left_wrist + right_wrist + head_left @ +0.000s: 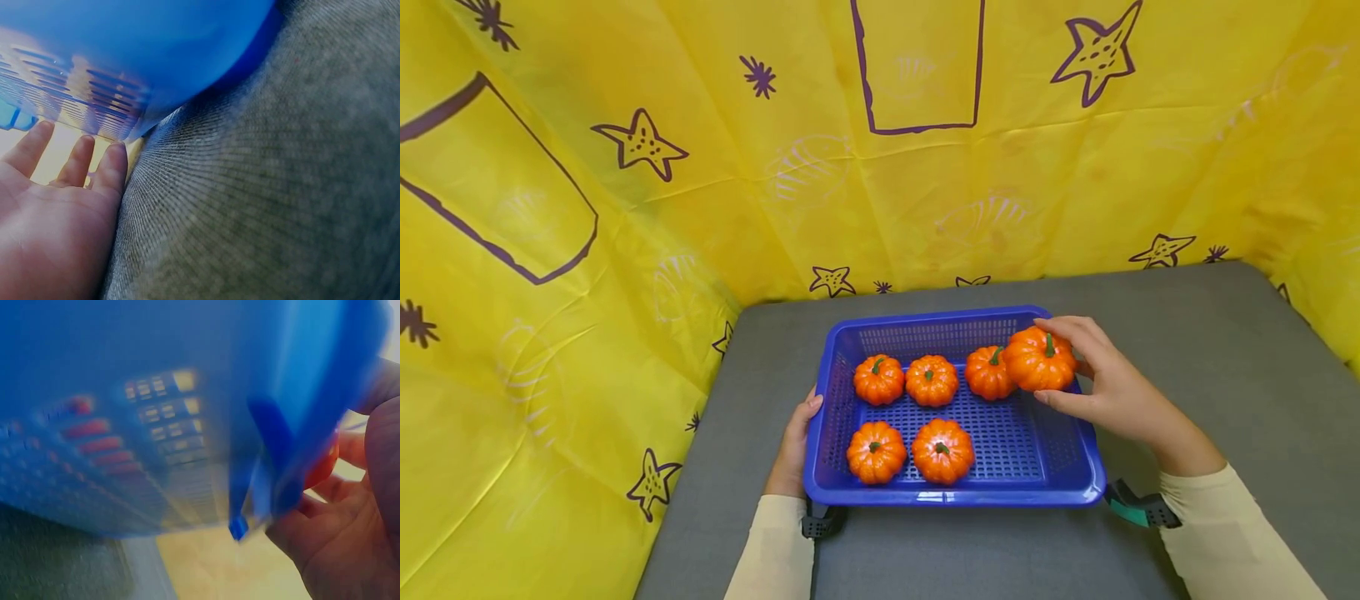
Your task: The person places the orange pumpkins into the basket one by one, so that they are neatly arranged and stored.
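A small orange toy pumpkin [1040,359] with a green stem is held between the thumb and fingers of my right hand [1108,383], over the right end of a blue plastic basket [958,497]. Part of this pumpkin [323,464] shows past the basket rim in the right wrist view. Inside the basket lie several similar pumpkins [932,381], one partly hidden behind the held one. My left hand [793,442] touches the basket's left side. In the left wrist view its fairly straight fingers [111,165] reach up to the slotted wall; its thumb is not visible there.
A grey cloth-covered table [1217,358] lies under the basket. Yellow fabric [910,192] printed with purple starfish hangs behind and at both sides. Dark wrist straps [1142,508] sit below the basket's front corners.
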### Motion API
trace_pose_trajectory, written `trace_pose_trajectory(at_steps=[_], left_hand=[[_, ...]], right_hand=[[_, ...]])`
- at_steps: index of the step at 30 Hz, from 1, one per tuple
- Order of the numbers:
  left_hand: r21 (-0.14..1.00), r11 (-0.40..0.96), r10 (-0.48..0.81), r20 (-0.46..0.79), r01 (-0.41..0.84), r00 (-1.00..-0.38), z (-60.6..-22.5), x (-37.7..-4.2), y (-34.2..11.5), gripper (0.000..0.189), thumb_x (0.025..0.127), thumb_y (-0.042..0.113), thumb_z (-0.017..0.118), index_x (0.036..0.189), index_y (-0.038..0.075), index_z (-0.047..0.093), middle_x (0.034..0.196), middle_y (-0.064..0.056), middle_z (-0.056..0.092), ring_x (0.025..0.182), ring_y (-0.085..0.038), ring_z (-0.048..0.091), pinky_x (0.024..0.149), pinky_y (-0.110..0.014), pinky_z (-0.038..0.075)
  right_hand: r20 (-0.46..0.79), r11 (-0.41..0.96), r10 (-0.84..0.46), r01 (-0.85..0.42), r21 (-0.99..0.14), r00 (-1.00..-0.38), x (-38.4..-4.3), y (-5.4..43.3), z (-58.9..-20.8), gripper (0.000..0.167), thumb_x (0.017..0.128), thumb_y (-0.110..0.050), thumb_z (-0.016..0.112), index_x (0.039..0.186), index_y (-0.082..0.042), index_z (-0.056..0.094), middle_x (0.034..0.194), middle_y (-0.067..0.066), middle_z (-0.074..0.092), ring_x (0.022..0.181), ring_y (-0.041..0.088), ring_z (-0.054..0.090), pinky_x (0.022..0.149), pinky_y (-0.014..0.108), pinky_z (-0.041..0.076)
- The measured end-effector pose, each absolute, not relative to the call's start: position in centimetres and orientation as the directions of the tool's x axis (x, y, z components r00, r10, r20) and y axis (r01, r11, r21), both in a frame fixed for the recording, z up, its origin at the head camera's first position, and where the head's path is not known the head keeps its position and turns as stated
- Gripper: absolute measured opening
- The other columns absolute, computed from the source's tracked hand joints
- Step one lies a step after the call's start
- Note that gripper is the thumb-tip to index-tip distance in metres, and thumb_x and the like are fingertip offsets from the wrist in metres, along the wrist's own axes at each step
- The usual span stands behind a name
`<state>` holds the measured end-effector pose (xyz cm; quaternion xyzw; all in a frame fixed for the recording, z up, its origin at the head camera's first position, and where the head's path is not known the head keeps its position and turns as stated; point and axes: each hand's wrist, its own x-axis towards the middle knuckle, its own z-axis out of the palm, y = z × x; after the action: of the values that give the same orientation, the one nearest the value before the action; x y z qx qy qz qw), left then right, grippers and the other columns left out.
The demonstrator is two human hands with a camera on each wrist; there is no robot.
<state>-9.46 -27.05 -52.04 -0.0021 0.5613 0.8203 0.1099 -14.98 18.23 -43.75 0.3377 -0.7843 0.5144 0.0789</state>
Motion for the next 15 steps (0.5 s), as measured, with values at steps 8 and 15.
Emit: trace_pose_trajectory(at_steps=[8, 15], left_hand=[[0.919, -0.346, 0.183, -0.133, -0.19, -0.974, -52.0, -9.4, -27.1, 0.07, 0.108, 0.042, 0.043, 0.174, 0.028, 0.025, 0.17, -0.017, 0.036, 0.146, -0.04, 0.044, 0.115, -0.05, 0.045], [0.917, -0.349, 0.18, -0.136, -0.193, -0.974, -52.0, -9.3, -27.1, 0.07, 0.108, 0.042, 0.043, 0.174, 0.029, 0.025, 0.171, -0.016, 0.035, 0.148, -0.041, 0.042, 0.116, -0.049, 0.044]], right_hand=[[0.439, 0.331, -0.543, -0.663, -0.672, -0.715, -14.3, 17.1, -43.7, 0.082, 0.078, -0.007, 0.097, 0.151, -0.008, 0.058, 0.146, 0.01, 0.052, 0.13, 0.026, 0.048, 0.108, 0.014, 0.034], [0.404, 0.321, -0.652, -0.716, -0.62, -0.642, -14.0, 16.0, -44.2, 0.06, 0.085, -0.003, 0.091, 0.139, -0.01, 0.066, 0.138, 0.002, 0.063, 0.127, 0.026, 0.058, 0.111, 0.016, 0.036]])
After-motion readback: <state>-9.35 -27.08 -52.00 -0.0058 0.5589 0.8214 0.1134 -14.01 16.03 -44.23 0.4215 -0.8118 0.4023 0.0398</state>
